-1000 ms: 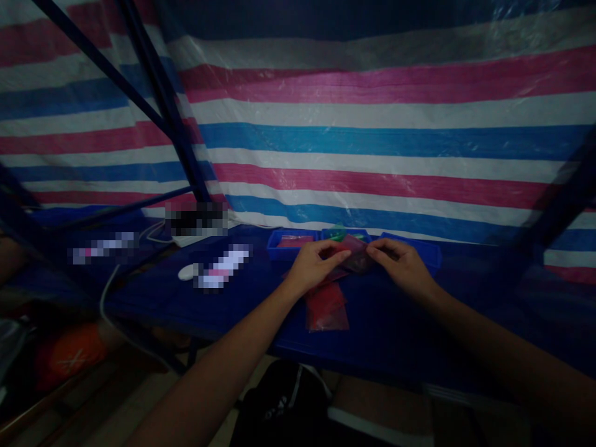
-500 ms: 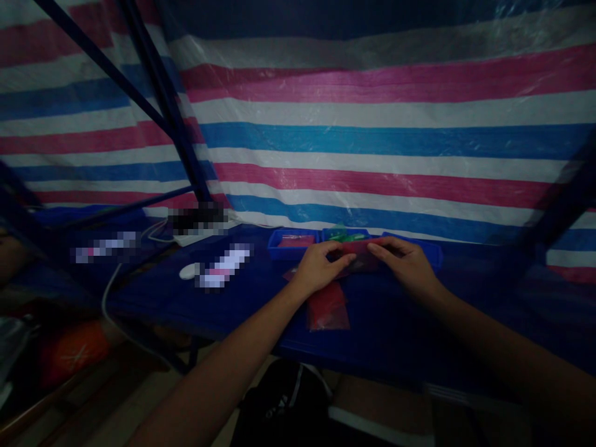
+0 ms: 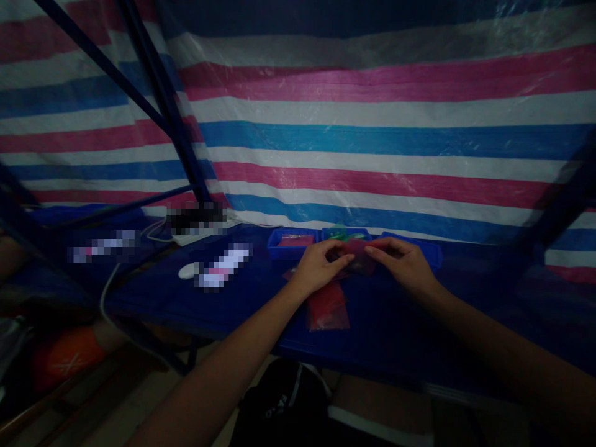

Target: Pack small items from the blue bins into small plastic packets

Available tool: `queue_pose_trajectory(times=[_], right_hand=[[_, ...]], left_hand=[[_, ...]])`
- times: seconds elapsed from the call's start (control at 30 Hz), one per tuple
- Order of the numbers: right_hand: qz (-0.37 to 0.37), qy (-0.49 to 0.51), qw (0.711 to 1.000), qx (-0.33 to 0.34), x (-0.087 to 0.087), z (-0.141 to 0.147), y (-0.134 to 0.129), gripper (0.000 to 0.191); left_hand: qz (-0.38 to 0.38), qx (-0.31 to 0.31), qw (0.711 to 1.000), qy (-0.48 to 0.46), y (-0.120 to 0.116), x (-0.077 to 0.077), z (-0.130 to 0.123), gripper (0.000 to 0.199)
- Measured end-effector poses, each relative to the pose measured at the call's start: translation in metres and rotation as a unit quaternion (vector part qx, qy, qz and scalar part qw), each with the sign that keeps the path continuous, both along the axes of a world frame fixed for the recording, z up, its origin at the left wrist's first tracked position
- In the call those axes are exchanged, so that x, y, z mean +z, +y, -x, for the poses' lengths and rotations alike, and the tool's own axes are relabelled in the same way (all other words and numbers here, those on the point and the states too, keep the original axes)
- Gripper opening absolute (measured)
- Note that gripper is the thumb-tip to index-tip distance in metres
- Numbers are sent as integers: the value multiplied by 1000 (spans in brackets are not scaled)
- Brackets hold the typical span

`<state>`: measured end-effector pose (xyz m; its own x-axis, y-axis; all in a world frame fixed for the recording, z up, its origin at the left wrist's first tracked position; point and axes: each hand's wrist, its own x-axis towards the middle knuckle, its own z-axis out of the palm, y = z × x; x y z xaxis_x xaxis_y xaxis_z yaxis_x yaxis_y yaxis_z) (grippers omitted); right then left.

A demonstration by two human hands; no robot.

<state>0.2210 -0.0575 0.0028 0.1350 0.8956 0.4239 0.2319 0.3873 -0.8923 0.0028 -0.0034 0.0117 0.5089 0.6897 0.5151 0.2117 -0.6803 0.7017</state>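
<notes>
Between my two hands is a small translucent red plastic bag, held up above the table's back part. My left hand (image 3: 317, 266) pinches the left side of the red plastic bag (image 3: 362, 259). At its upper right edge, my right hand (image 3: 404, 259) grips it between thumb and fingers. More red plastic bags (image 3: 327, 308) lie flat on the blue table under my left wrist. Just behind my hands stand a blue bin (image 3: 291, 251) with red bags and another with green pieces (image 3: 343, 235). A third blue bin (image 3: 431, 253) is mostly hidden by my right hand.
To the left are a round white object (image 3: 189, 270), a blurred-out phone-like item (image 3: 224, 267) and a white power strip (image 3: 202, 231) with cables. Blue metal posts (image 3: 186, 149) and a striped tarp (image 3: 372, 143) enclose the table. Someone's orange garment (image 3: 67, 357) shows at lower left.
My right hand has shifted very slightly left, and the red bag between my hands has changed its angle, showing more of its face. The bags on the table have stayed put.
</notes>
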Motion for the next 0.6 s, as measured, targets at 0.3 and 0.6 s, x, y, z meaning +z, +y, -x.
queue_pose_trajectory(times=[0.3,0.6], right_hand=[[26,16,1000,-2,-5,3,1,34],[22,-13,990,138,6,19,-16,29]], left_hand=[[-110,71,991,-1,-10,11,5,23],[-89,-56,993,50,-17,5,1,37]])
